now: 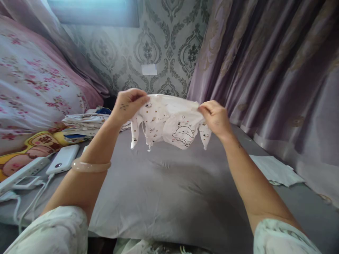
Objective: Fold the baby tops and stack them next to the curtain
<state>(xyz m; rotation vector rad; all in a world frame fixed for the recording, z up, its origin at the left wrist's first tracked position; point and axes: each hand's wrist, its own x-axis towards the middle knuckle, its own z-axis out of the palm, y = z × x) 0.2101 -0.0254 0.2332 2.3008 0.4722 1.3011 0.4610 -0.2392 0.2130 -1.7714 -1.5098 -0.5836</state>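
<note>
A small white baby top (169,121) with a cartoon animal and little printed motifs hangs in the air above the grey bed sheet (164,197). My left hand (130,106) pinches its upper left edge near the shoulder. The opposite upper edge is gripped between the thumb and fingers of my right hand (215,118). Between my hands the top edge is stretched nearly straight. Both sleeves dangle at the sides, and a thin tie hangs from the lower left hem.
Folded clothes (87,123) are stacked at the left, beside a yellow cartoon cushion (39,143). Nearer me lie a white power bank (63,158), a power strip (23,174) and cables. A folded white cloth (275,170) rests at the right by the purple curtain (265,70).
</note>
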